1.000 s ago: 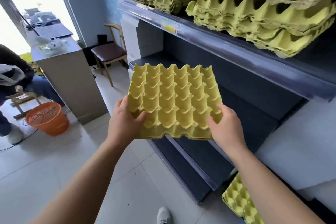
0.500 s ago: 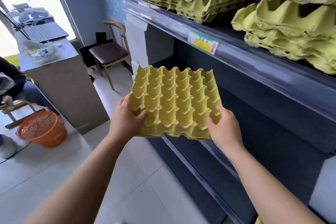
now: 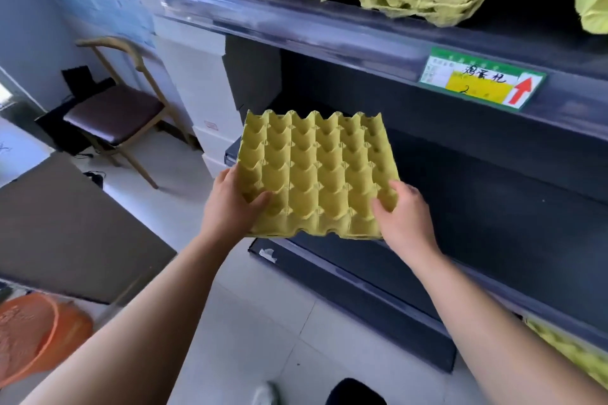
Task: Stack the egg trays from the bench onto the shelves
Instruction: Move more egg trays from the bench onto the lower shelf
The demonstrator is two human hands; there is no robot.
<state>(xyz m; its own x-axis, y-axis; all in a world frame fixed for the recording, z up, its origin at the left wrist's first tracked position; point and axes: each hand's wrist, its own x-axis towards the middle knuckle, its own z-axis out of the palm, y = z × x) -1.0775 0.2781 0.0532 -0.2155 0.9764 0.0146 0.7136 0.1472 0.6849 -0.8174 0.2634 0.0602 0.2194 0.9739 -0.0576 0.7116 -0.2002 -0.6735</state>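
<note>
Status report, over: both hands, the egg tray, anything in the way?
Left hand and right hand each grip egg tray at near corners. Tray in air before dark shelf, not yet set down. Nothing seen in the way.

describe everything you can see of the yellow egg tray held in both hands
The yellow moulded-pulp egg tray looks like pressed paper fibre, roughly square, with a grid of empty cups between raised peaks and a scalloped rim. It is held cups up, nearly level, in front of the dark middle shelf. The left hand grips its near left corner and the right hand its near right corner, thumbs on top.
</note>
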